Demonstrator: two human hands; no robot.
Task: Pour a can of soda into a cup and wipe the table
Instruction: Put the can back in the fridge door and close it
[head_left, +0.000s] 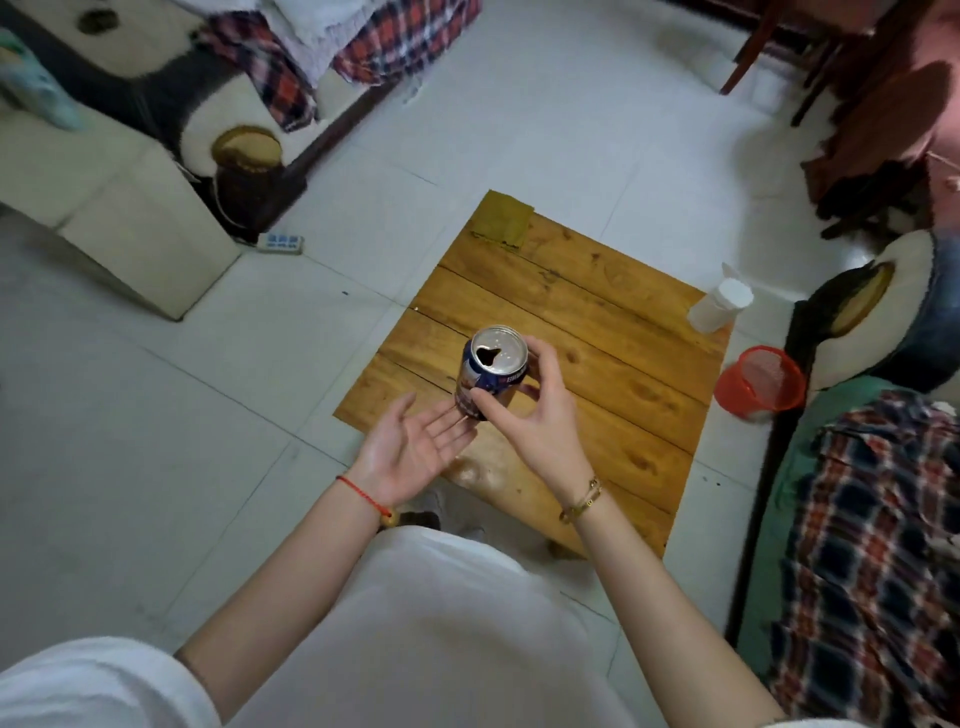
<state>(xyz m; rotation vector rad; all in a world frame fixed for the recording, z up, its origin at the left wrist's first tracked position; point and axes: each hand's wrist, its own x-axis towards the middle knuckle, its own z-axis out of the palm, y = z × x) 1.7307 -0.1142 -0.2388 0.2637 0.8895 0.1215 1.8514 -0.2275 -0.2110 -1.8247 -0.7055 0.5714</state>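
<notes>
Right hand (540, 415) grips soda can (491, 371) from its right side, thumb and fingers curled round the body; can upright, top already open, held over the near-left part of the tabletop (597, 332). Left hand (410, 447) palm-up, fingers spread and relaxed, fingertips just beside the can's base, at the tabletop's left edge. White cup (719, 306) lies tilted at the right edge, toward the far-right corner. Olive cloth (504, 221) sits on the far-left corner. Bare wood between can, cup and cloth. Red basket (761, 382) on floor beyond right edge.
</notes>
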